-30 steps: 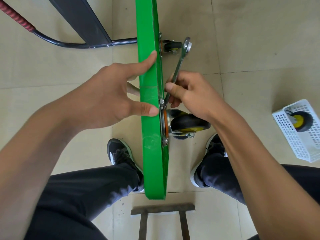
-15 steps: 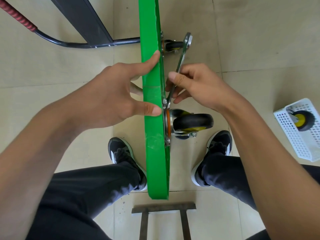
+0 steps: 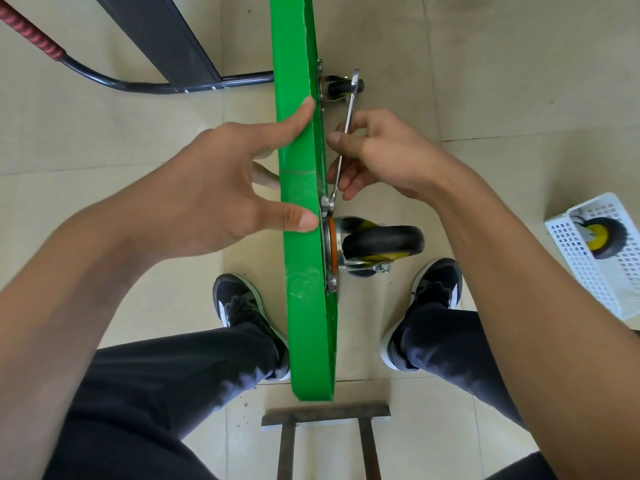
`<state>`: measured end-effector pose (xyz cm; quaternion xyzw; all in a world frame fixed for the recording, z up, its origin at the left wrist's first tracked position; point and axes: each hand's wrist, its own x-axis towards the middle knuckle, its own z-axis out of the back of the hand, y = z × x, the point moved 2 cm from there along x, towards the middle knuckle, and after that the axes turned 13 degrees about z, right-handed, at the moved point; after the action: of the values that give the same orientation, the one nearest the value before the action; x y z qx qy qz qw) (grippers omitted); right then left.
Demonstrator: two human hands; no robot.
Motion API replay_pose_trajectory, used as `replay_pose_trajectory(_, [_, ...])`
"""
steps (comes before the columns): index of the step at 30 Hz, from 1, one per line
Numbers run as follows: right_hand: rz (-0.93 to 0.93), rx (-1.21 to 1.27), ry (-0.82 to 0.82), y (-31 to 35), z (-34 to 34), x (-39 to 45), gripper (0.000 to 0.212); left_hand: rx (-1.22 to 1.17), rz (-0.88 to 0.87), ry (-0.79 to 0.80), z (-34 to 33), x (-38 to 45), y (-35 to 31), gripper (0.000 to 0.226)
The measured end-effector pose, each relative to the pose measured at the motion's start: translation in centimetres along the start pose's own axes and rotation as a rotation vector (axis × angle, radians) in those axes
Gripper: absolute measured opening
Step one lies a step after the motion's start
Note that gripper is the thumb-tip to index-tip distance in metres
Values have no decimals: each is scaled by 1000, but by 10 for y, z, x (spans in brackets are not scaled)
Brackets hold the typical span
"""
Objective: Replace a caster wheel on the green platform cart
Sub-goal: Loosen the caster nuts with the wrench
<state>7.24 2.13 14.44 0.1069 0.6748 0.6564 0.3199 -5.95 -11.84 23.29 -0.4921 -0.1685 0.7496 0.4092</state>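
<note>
The green platform cart (image 3: 304, 278) stands on its edge between my legs, its underside facing right. A black and yellow caster wheel (image 3: 384, 245) is bolted to that underside near me; a second caster (image 3: 341, 87) sits farther away. My left hand (image 3: 221, 188) grips the green edge, thumb and forefinger on top and other fingers behind the deck. My right hand (image 3: 384, 155) pinches a silver wrench (image 3: 344, 140), whose lower end sits on a bolt (image 3: 325, 202) at the top of the near caster's plate.
A white perforated basket (image 3: 588, 268) at the right holds another caster with a yellow hub. The cart's black handle with a red grip (image 3: 38, 39) lies on the tiled floor at upper left. A metal stool frame (image 3: 325, 419) is below the cart. My shoes flank the deck.
The wrench handle has swung up and closer to the cart's deck, and my right hand rose with it away from the near caster. My left hand kept its grip.
</note>
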Motion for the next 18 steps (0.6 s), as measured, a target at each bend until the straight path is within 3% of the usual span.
replay_pose_trajectory(10, [-74, 107, -25, -11, 1, 8, 31, 31, -2, 3, 0, 0, 1, 113])
replay_pose_trajectory(18, [-140, 144, 24, -20, 0, 21, 24, 26, -5, 0, 1, 0, 2, 114])
